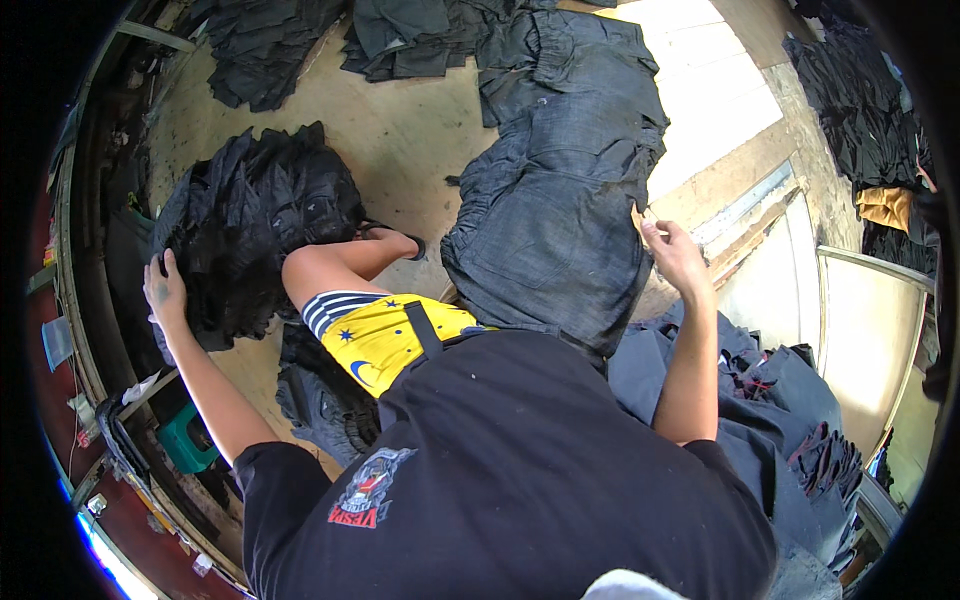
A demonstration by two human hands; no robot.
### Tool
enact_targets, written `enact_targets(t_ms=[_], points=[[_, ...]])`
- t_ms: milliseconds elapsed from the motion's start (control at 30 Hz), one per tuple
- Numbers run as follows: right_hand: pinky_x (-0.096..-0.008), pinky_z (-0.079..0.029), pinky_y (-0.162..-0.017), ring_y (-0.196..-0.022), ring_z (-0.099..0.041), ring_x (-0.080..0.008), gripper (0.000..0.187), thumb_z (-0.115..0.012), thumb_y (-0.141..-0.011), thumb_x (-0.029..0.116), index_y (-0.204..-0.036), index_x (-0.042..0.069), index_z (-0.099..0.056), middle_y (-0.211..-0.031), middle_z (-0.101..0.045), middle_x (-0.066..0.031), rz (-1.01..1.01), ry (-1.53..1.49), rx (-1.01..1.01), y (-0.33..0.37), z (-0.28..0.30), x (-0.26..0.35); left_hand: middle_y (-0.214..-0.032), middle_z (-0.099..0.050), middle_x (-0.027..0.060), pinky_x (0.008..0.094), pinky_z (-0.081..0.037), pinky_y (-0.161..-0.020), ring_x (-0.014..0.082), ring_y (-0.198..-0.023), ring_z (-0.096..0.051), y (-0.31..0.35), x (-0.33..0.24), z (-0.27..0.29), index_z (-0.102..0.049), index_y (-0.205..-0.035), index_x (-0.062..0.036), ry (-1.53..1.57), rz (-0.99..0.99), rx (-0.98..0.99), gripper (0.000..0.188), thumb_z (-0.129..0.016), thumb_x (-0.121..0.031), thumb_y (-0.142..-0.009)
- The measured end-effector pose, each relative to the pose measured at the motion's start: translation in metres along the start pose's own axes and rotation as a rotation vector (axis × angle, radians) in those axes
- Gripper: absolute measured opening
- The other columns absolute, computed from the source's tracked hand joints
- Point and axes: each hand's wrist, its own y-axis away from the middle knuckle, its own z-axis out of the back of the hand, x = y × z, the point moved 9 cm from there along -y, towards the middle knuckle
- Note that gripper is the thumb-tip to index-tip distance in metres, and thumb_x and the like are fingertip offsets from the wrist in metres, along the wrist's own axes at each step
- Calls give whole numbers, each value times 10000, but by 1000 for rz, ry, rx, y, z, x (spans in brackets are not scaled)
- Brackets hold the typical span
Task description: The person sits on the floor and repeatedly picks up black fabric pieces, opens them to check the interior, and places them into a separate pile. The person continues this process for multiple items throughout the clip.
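My left hand [165, 287] lies with its fingers apart against the outer side of a thick, bundled stack of black garments [260, 200]. On the floor in front of me is a long pile of dark denim garments [560, 210] with gathered elastic waistbands, overlapping one another. At the right edge of that pile, my right hand [676, 258] has its fingertips pinched together on the border of the top denim garment. The exact grip of those fingertips is small and partly hidden.
More black garment stacks [270, 50] lie at the far side. Blue-grey cloth pieces [740, 400] are heaped by my right arm. Black garments [325, 390] sit beside my left leg, near a green object [188, 440]. A hanging or piled clothing mass [850, 100] stands far right.
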Motion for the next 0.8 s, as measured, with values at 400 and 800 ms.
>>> enact_targets(t_ms=[400,800], points=[[-471,-491,-1145,-1336,-613,-434,479,-750,-996,285,-1370,-1,-659,-1415,-641,-254,718,-49,-113,52,-49,162,-1428,-661,313,453,-465,-1181,441,-1374,-607,283,-398,-158,-696,-1399,3,702,-504,784,801,-688,-671,-966],[-314,-551,-1013,-1229,-659,-196,595,-740,-1066,318,-1506,-40,-562,-1355,-690,-138,349,-878,188,34,-45,135,-1217,-729,175,449,-589,-913,416,-1048,-723,321,-452,64,-691,-1132,-9,1187,-927,198,307,-794,-188,-904]])
